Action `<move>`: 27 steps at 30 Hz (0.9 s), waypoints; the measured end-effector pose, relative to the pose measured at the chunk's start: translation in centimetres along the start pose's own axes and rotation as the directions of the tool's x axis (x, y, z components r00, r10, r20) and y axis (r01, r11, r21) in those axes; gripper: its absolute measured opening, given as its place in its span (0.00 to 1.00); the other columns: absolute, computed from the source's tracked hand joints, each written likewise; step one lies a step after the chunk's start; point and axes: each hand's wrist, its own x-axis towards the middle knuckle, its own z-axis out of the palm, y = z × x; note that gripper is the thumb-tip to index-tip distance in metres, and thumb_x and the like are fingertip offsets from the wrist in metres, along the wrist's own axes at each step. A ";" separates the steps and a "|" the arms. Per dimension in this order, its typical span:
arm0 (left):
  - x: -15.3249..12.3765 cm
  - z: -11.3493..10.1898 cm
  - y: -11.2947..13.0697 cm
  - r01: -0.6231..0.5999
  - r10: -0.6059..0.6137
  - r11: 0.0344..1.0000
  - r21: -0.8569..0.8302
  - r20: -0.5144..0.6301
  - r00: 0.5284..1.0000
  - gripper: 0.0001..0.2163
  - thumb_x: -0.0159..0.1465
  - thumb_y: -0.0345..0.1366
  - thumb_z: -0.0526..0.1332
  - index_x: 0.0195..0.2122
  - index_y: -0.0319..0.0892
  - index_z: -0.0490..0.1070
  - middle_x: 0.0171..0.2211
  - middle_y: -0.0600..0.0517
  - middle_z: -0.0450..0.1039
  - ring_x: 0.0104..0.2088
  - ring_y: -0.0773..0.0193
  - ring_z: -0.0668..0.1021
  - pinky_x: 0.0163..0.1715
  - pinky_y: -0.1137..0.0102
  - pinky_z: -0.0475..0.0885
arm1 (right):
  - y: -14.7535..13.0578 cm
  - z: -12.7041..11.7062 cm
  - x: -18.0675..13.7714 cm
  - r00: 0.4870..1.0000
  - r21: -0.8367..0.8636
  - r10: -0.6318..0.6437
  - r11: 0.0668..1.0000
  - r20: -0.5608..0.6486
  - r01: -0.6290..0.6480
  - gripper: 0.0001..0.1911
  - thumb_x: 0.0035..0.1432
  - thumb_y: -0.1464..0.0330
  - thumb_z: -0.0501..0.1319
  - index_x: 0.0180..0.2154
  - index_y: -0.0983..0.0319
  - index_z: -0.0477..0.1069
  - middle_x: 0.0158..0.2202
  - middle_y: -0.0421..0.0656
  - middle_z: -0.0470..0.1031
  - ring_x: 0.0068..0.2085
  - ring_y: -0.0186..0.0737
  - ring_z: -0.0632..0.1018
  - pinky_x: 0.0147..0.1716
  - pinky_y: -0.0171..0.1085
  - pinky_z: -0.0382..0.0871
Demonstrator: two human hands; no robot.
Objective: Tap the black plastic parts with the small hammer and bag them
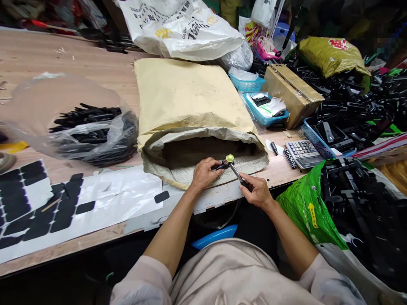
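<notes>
My left hand [205, 173] is closed on a small black part [223, 166] at the mouth of a large beige paper sack [187, 95]. In my right hand [258, 191] is what looks like a small hammer [235, 171], with a black handle, a silver shaft and a round yellow-green head. The hammer's head is right beside the black part; I cannot tell whether they touch. The sack lies on its side on the table, its woven lining facing me. Its inside is dark, so the contents are mostly hidden.
A clear plastic bag of black parts [95, 135] lies left, near black sticker sheets [32, 199]. On the right are a calculator [303, 153], blue baskets [265, 111], a cardboard box [291, 93] and a green sack [305, 199] full of black parts. A white bag [184, 29] lies behind.
</notes>
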 end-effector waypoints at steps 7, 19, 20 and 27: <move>-0.1 0.0 0.0 -0.017 0.017 1.000 -0.006 -0.002 1.000 0.11 0.57 0.39 0.65 0.40 0.44 0.80 0.35 0.52 0.76 0.38 0.61 0.75 0.41 0.67 0.67 | -0.1 0.5 0.2 0.999 0.039 -0.014 0.999 0.031 0.013 0.24 0.55 0.70 0.62 0.54 0.62 0.76 0.36 0.45 0.82 0.28 0.38 0.77 0.33 0.36 0.73; -0.5 0.3 -0.4 -0.083 0.085 0.994 0.073 -0.034 0.996 0.11 0.63 0.41 0.62 0.41 0.44 0.80 0.36 0.49 0.76 0.39 0.58 0.74 0.44 0.64 0.67 | 4.0 0.3 0.5 0.964 0.312 0.258 0.922 -0.058 -0.228 0.25 0.56 0.66 0.62 0.56 0.64 0.75 0.22 0.34 0.62 0.21 0.29 0.58 0.20 0.31 0.56; -0.6 0.3 -0.2 -0.094 0.099 0.990 0.106 -0.044 0.994 0.10 0.63 0.40 0.62 0.41 0.44 0.80 0.36 0.49 0.76 0.39 0.58 0.74 0.43 0.64 0.67 | 4.0 0.3 0.5 0.965 0.311 0.257 0.922 -0.050 -0.229 0.25 0.56 0.66 0.62 0.55 0.64 0.75 0.22 0.34 0.62 0.21 0.29 0.58 0.20 0.31 0.55; -1.5 0.9 1.2 -0.063 0.101 0.946 0.318 -0.105 0.989 0.08 0.63 0.32 0.59 0.35 0.44 0.79 0.35 0.47 0.75 0.39 0.54 0.74 0.43 0.61 0.66 | 3.7 0.2 0.6 0.967 0.331 0.254 0.915 -0.030 -0.230 0.25 0.55 0.66 0.62 0.55 0.65 0.75 0.23 0.34 0.61 0.21 0.29 0.57 0.21 0.31 0.53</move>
